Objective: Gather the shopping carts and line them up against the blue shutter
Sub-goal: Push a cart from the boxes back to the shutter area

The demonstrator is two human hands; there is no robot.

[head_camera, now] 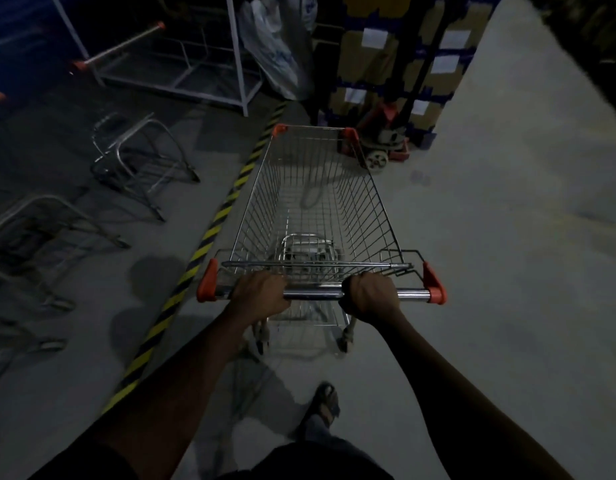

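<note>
Carts (137,157) of bent chrome tube and wire stand at the far left, dim and blurred, near the blue shutter (12,32). From that I judge part of the gathering is done, though I cannot tell whether they form a neat row. A yellow-and-black striped tape (202,244) runs aslant over the smooth grey floor (490,271). Just right of it, well apart from the shutter, is one more cart (317,202): an empty, tapering wire basket with orange plastic corners and a round, shiny handle (313,294). The left hand (261,294) clenches the handle left of its middle, and the right hand (369,296) clenches it right of the middle. This cart is likely yet to be turned left and lined up. Beyond it stand an orange pallet jack (386,133) and stacked cardboard boxes (351,60).
</note>
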